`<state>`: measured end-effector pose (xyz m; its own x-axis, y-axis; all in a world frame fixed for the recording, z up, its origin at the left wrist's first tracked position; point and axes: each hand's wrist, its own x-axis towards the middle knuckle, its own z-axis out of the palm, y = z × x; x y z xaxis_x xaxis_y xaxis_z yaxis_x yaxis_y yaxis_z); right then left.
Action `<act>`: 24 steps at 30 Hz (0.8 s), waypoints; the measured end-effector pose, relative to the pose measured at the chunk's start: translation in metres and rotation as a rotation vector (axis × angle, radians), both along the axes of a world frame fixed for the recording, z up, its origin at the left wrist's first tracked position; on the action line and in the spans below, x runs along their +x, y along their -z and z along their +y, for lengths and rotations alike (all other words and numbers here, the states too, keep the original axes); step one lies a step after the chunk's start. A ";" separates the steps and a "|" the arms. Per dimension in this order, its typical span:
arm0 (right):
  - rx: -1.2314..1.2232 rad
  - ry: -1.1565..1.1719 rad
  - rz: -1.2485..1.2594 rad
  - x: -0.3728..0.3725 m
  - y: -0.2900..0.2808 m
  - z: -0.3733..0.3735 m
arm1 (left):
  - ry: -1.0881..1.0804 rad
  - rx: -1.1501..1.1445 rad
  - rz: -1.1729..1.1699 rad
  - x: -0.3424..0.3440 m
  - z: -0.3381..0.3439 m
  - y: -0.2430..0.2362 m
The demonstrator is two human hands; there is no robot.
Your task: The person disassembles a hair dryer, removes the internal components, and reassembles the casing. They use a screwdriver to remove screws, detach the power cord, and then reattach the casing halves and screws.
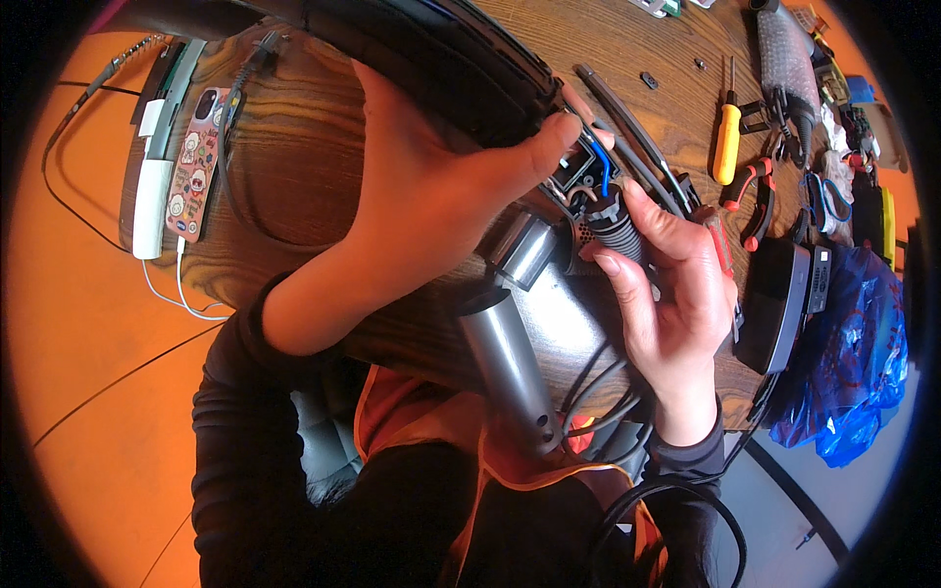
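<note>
1. A left hand (441, 191) grips a black appliance (421, 59) over a wooden table (608, 39); its end is open, a blue wire (602, 162) exposed.
2. A right hand (681, 294) pinches the ribbed cord sleeve (618, 233) at that opening.
3. A gray tube (505, 363) lies off the appliance, not yet fitted; whether the wire is fastened cannot be told.

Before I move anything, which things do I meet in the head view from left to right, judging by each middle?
Phone in patterned case, left grip, grey tube, black ribbed fitting, right grip, yellow-handled screwdriver, blue plastic bag.
</note>
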<state>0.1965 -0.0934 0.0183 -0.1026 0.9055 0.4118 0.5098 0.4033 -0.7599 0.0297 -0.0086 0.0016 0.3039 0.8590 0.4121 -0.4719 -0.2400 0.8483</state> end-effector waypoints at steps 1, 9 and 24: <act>-0.023 0.003 -0.009 0.000 -0.001 0.000 | 0.003 0.006 -0.012 0.000 0.000 0.000; -0.076 0.054 0.140 -0.004 0.003 -0.003 | -0.001 -0.052 -0.002 0.001 -0.002 0.001; 0.062 -0.024 -0.042 0.002 0.004 0.003 | -0.027 0.066 0.197 -0.003 0.007 0.004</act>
<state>0.1988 -0.0907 0.0147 -0.1425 0.8753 0.4621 0.5304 0.4617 -0.7109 0.0269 -0.0017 -0.0026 0.3616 0.8411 0.4022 -0.2910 -0.3081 0.9058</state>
